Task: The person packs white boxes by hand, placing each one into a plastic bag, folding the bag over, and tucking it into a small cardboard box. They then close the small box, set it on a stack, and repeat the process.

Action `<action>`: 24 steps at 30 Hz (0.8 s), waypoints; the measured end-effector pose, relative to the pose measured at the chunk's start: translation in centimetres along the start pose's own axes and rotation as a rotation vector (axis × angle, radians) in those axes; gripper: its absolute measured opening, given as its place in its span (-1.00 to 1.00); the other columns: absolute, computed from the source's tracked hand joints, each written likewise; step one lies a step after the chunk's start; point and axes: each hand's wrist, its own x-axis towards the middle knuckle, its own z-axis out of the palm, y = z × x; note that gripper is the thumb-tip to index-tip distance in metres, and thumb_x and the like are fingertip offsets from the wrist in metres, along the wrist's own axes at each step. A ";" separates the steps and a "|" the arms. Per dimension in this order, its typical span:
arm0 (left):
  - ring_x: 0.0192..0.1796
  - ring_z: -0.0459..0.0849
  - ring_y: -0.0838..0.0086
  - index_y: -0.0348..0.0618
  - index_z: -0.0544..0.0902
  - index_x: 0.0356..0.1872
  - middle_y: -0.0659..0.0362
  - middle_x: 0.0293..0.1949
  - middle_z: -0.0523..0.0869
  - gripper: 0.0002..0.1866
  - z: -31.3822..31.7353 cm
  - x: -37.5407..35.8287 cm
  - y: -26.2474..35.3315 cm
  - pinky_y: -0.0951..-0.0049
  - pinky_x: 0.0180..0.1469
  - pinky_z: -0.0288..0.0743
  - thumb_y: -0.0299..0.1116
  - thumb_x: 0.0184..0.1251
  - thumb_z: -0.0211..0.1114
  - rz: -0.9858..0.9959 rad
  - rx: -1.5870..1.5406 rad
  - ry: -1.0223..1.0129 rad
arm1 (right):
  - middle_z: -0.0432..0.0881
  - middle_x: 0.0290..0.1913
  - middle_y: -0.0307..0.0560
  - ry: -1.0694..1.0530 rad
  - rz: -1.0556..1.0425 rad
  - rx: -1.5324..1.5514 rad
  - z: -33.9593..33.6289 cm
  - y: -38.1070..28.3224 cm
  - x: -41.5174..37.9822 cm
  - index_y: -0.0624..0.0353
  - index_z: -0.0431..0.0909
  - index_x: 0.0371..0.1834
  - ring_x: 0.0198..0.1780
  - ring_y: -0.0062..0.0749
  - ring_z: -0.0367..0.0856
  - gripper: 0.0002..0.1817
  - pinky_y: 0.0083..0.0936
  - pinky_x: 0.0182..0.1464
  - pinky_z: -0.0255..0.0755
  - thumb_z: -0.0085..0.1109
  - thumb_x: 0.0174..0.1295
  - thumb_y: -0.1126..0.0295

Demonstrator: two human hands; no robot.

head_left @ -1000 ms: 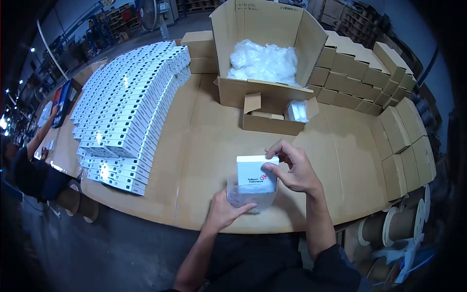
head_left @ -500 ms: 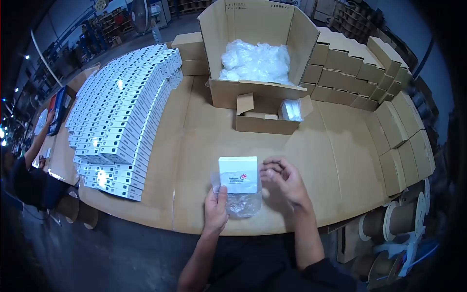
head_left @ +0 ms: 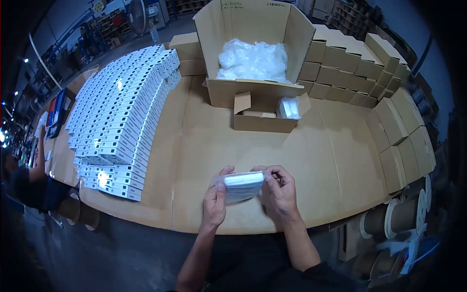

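A white box in a clear plastic bag (head_left: 242,186) is held between my two hands over the cardboard-topped table. My left hand (head_left: 214,202) is closed around its left end, thumb on the near side. At the right end, my right hand (head_left: 282,192) pinches the bag's edge with thumb and fingers. The box is tilted, so its narrow side faces up toward me. Beyond my hands stands a small open carton (head_left: 265,124) with a bagged white box (head_left: 289,108) inside at its right.
A large carton (head_left: 221,92) of clear plastic bags (head_left: 253,61) stands at the back. White boxes (head_left: 121,112) are stacked on the left, brown cartons (head_left: 335,73) at the back right and right edge. Another person (head_left: 29,180) is at the far left; cable spools (head_left: 408,214) sit below right.
The box has tipped from its printed face to its narrow side, and the bag now covers it. My right hand has moved in from beside it to grip the bag's right end.
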 end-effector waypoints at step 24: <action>-0.01 0.76 0.42 -0.36 0.71 -0.02 0.10 -0.06 0.74 -0.71 0.9 0.6 2.1 0.30 0.06 0.78 -0.28 0.64 0.22 -0.343 -0.421 0.128 | 0.73 0.19 0.10 0.102 -0.004 -0.312 -0.1 -1.6 0.1 0.38 0.71 0.00 0.15 -0.39 0.67 -0.84 -0.43 0.27 0.51 0.22 0.48 0.53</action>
